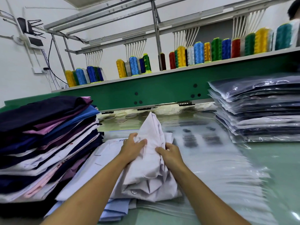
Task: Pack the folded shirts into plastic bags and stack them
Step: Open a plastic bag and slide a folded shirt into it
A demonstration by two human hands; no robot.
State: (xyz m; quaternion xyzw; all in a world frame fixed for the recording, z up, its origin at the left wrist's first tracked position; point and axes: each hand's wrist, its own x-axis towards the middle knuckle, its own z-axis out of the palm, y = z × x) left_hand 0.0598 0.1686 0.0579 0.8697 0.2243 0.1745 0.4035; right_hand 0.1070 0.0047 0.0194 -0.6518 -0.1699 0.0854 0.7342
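On my right, a stack of bagged shirts point(259, 111) sits on the desk point(285, 161). Each clear bag holds one folded shirt, mostly dark with a few white lower down. In front of it, empty plastic bags point(215, 163) lie flat, with dark print on the far end of the top one. On my left, a pile of unbagged shirts point(48, 143) stands in navy, purple, blue and white.

The pale shirt point(151, 168) I am working on is in the middle, just beside the empty bags and resting on another white shirt point(97, 159). Its long axis runs away from me. The far end is tipped up and points at the green beam point(162, 90), and the near end is bunched low on the desk.

My left hand point(132, 147) grips its left edge with curled fingers. My right hand point(170, 154) clamps its right edge. The two hands are close together, with the cloth between them.
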